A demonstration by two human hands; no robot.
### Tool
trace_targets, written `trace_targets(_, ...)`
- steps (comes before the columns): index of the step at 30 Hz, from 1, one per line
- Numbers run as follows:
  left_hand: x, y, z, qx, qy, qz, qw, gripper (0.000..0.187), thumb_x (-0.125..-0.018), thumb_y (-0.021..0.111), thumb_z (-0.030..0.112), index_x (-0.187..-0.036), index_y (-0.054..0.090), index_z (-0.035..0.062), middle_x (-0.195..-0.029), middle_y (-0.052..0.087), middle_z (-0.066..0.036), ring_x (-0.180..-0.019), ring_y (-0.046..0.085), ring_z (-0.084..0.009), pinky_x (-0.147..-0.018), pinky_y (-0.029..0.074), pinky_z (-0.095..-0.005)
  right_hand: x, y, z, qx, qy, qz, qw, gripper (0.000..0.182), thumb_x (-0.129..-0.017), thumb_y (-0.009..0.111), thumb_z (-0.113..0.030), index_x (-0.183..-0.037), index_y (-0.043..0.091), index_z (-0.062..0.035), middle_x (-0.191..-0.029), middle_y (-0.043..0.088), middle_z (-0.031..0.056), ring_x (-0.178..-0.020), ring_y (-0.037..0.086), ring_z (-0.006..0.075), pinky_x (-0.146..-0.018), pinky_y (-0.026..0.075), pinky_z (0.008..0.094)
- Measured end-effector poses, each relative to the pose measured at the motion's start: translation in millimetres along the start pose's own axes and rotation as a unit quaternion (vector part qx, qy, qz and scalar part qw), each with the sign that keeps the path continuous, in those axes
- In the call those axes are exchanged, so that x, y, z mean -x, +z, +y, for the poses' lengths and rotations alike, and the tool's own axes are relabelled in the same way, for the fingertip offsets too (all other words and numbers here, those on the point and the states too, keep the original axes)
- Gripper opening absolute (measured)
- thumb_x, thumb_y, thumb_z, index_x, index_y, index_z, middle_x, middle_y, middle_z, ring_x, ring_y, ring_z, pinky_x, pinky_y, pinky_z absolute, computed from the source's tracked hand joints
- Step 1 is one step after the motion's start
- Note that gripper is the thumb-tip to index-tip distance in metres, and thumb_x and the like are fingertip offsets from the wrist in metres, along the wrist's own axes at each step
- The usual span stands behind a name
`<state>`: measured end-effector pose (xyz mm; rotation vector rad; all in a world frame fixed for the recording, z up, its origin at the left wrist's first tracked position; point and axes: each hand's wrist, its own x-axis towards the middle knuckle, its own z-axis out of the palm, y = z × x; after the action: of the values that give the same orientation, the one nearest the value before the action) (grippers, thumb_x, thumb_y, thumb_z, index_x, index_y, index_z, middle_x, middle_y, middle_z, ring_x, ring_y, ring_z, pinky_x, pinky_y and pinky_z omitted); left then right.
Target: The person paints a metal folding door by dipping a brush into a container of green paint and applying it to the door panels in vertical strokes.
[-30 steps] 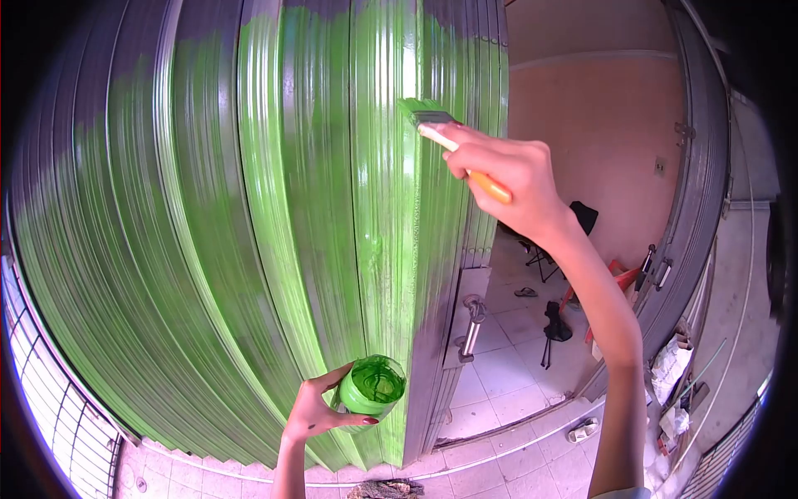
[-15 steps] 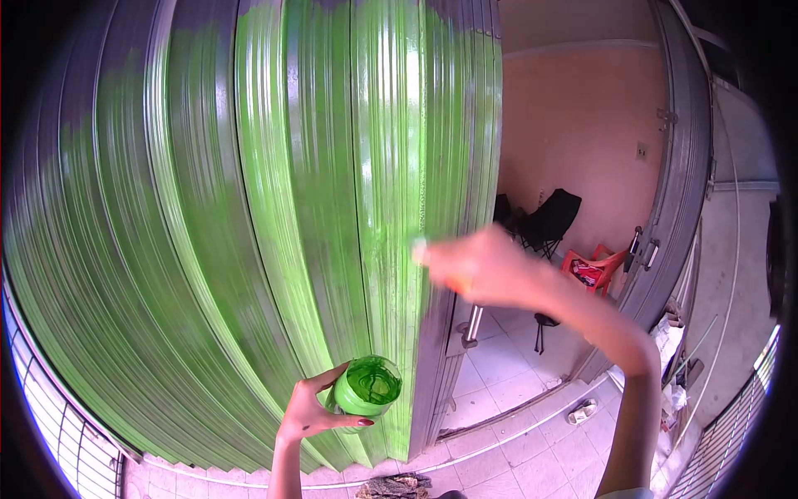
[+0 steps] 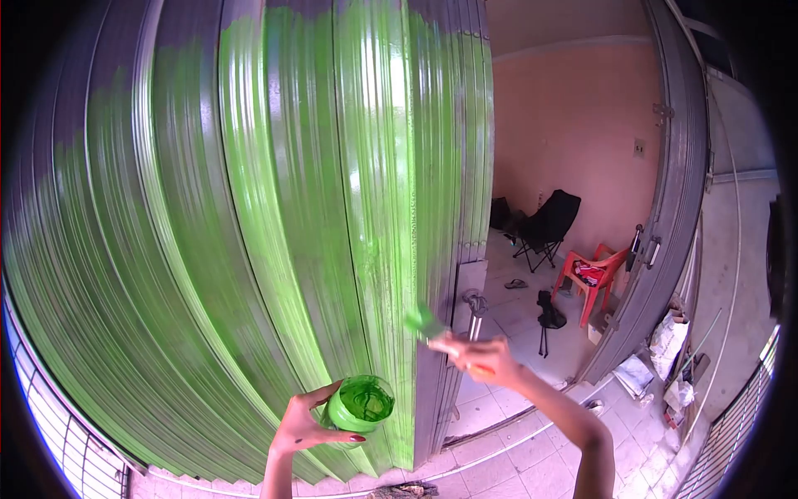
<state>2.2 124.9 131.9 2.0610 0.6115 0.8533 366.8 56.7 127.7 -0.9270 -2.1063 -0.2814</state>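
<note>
My left hand (image 3: 309,424) is wrapped round a clear container of green paint (image 3: 362,402) in front of the lower part of the folding metal door (image 3: 249,249). Green paint covers most of the ribbed panels, with grey showing along the top and at the right edge. A paintbrush (image 3: 435,334) with green bristles is held in my right hand (image 3: 484,361), its tip at the door's right part, slightly blurred. Whether the bristles touch the metal I cannot tell.
Through the doorway are a black folding chair (image 3: 550,226), a red plastic chair (image 3: 592,276) and a pink wall (image 3: 573,125). A door handle (image 3: 475,314) stands just beyond my right hand. Bags (image 3: 667,341) lie at the right, and a mat (image 3: 406,491) is at the bottom.
My right hand has moved down with the brush, whose green bristles now show. My left hand and the container have shifted slightly down and left in the view.
</note>
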Motion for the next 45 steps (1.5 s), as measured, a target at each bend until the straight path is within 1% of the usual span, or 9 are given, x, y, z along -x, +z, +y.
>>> trace_targets(4,-4.3,-0.7,-5.7,-0.003,-0.014,-0.012,1.000,0.096,-0.052,0.095,0.032,-0.130,0.054,-0.0054,-0.120,0.066,-0.016,-0.118,0.059,-0.0235,-0.105,0.041,-0.0357,49.9,21.3,30.7,-0.061,0.018,-0.101,0.993,0.021,-0.074,0.058,0.008,-0.076,0.061,-0.0133,-0.119,0.068,-0.0014,-0.061,0.063,0.0046,-0.041,0.046,0.0161)
trace_targets(8,-12.3,2.6,-7.8,-0.013,-0.034,-0.045,0.998,0.095,-0.053,0.095,0.031,-0.130,0.054,-0.0060,-0.119,0.066,-0.015,-0.117,0.060,-0.0231,-0.106,0.041,-0.0352,-28.4,-35.3,45.5,-0.099,0.074,-0.016,0.992,0.016,-0.069,0.064,0.006,-0.076,0.063,-0.0083,-0.112,0.070,0.0087,-0.099,0.070,0.0236,-0.077,0.057,0.0307)
trace_targets(13,-15.8,0.7,-12.1,0.003,-0.017,-0.054,0.998,0.094,-0.053,0.095,0.027,-0.130,0.054,-0.0063,-0.119,0.066,-0.015,-0.116,0.060,-0.0237,-0.106,0.041,-0.0375,-112.5,-104.8,40.9,0.026,-0.103,0.279,0.954,0.021,-0.068,0.060,0.019,-0.069,0.056,-0.0010,-0.100,0.072,0.0166,-0.103,0.069,0.0288,-0.072,0.058,0.0288)
trace_targets(18,-10.5,-2.0,-14.1,-0.010,-0.017,-0.042,0.999,0.093,-0.051,0.096,0.026,-0.129,0.055,-0.0061,-0.119,0.066,-0.014,-0.117,0.060,-0.0239,-0.106,0.041,-0.0381,-34.0,-11.3,54.6,-0.163,0.005,0.176,0.971,0.013,-0.072,0.054,0.013,-0.066,0.049,0.0022,-0.117,0.066,0.0195,-0.114,0.063,0.0291,-0.110,0.038,0.0430)
trace_targets(22,-7.1,-1.4,-12.0,-0.018,-0.029,-0.046,0.998,0.093,-0.051,0.096,0.027,-0.129,0.055,-0.0063,-0.119,0.066,-0.014,-0.117,0.060,-0.0240,-0.106,0.041,-0.0381,54.5,57.6,48.2,-0.103,0.093,0.101,0.985,0.015,-0.070,0.058,0.012,-0.067,0.056,-0.0032,-0.111,0.071,0.0092,-0.081,0.072,0.0180,-0.070,0.058,0.0313)
trace_targets(25,-5.6,-0.1,-11.4,-0.009,-0.025,-0.046,0.999,0.094,-0.051,0.096,0.028,-0.129,0.055,-0.0065,-0.119,0.066,-0.015,-0.117,0.060,-0.0241,-0.106,0.041,-0.0383,68.8,41.6,35.2,-0.071,0.146,-0.010,0.987,0.017,-0.069,0.061,0.009,-0.069,0.060,-0.0078,-0.105,0.073,-0.0016,-0.065,0.068,0.0125,-0.053,0.052,0.0270)
trace_targets(28,-4.1,2.3,-9.3,0.003,-0.019,-0.041,0.999,0.094,-0.051,0.096,0.028,-0.129,0.055,-0.0064,-0.119,0.066,-0.015,-0.118,0.059,-0.0241,-0.106,0.041,-0.0387,30.7,9.8,46.8,-0.107,0.162,-0.109,0.975,0.015,-0.070,0.062,0.006,-0.068,0.063,-0.0086,-0.104,0.073,-0.0024,-0.070,0.070,0.0150,-0.056,0.051,0.0266)
trace_targets(35,-9.2,4.4,-2.4,0.003,-0.014,-0.041,0.999,0.095,-0.051,0.096,0.030,-0.129,0.055,-0.0063,-0.120,0.065,-0.015,-0.119,0.059,-0.0243,-0.108,0.039,-0.0388,-119.6,-112.9,48.8,-0.009,0.033,0.178,0.983,0.019,-0.077,0.070,0.010,-0.069,0.055,0.0008,-0.091,0.073,0.0142,-0.101,0.069,0.0245,-0.081,0.056,0.0291)
trace_targets(45,-9.2,11.8,-5.8,-0.012,-0.020,-0.049,0.999,0.097,-0.050,0.096,0.033,-0.129,0.055,-0.0056,-0.120,0.066,-0.015,-0.119,0.059,-0.0236,-0.107,0.039,-0.0373,40.7,57.3,61.3,-0.158,0.195,0.274,0.929,0.021,-0.079,0.066,0.011,-0.064,0.056,0.0003,-0.106,0.072,0.0122,-0.108,0.066,0.0220,-0.087,0.054,0.0307)
